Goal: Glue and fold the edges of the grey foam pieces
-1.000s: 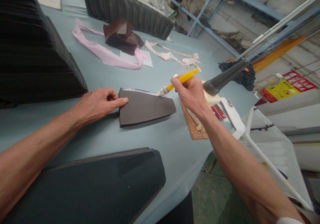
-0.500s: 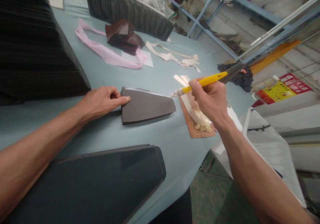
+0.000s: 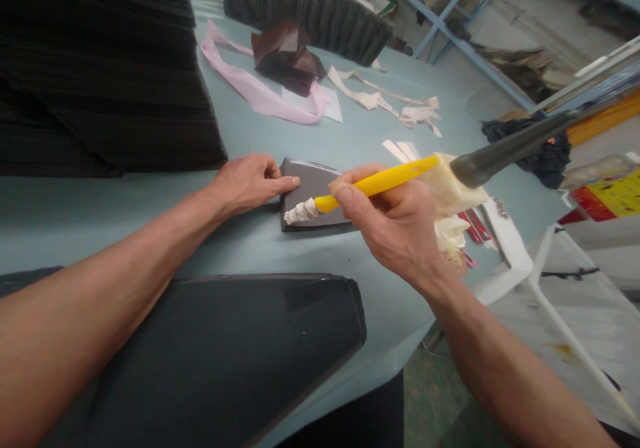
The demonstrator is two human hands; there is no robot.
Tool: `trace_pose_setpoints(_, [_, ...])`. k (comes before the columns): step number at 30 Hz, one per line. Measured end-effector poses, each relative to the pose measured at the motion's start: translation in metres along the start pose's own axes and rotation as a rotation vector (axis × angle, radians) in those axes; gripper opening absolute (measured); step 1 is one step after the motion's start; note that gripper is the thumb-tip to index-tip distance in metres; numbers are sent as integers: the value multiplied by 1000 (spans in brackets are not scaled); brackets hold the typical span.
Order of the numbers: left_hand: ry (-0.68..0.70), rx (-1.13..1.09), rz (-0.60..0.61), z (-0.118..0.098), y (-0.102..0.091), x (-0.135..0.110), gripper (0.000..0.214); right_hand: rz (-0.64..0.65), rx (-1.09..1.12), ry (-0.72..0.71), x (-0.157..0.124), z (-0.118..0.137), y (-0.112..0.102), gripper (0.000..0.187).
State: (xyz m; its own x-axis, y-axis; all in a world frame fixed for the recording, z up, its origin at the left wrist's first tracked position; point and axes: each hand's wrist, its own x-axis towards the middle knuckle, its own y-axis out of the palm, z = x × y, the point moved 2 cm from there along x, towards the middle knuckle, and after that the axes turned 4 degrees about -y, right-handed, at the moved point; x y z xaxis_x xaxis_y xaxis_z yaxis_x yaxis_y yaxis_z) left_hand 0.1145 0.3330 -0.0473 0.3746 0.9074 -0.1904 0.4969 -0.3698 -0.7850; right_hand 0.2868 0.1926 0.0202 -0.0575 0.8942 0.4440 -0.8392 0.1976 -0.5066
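Observation:
A small stack of grey wedge-shaped pieces (image 3: 313, 180) lies on the pale blue table (image 3: 150, 195). My left hand (image 3: 247, 183) presses its left end down, fingers curled and one fingertip on top. My right hand (image 3: 395, 225) pinches a yellow-handled brush (image 3: 380, 183); the glue-caked whitish tip (image 3: 299, 212) hovers over the near left corner of the grey stack. A lump of dried glue sits at the brush's far end.
A tall black stack (image 3: 100, 68) fills the left. A dark stack of cut pieces (image 3: 220, 348) lies at the near edge. A pink strip (image 3: 255, 88), brown scraps (image 3: 287, 55) and white strips (image 3: 390, 101) lie farther back. The table edge drops off right.
My right hand has carried the brush leftwards from the glue board onto the near left part of the grey stack. The view has shifted right and down; my left hand stays on the stack.

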Motion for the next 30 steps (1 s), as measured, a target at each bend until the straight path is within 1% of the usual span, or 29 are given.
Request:
trace_pose_setpoints(3, [-21,3,-2,-1,0,0,45,-4,4,9,-1,1,1,39])
trace_pose_setpoints(6, [-17,2,-10,1,1,2,47,3,4,8,-3,1,2,43])
trace_pose_setpoints(10, [-2,10,-7,4,3,5,49,12,-29,21,-5,-5,5,46])
trace_pose_setpoints(14, [14,10,-5,5,4,6,51,6,-43,30,-7,-13,4,45])
trace_pose_setpoints(19, [9,15,0,5,4,5,53,1,-115,12,-9,-17,-5,45])
trace_pose_setpoints(25, [5,18,-9,9,4,8,52,-44,-138,97,-14,-25,-19,33])
trace_pose_setpoints(30, [0,5,-17,8,4,9,52,-79,-139,113,-15,-28,-32,34])
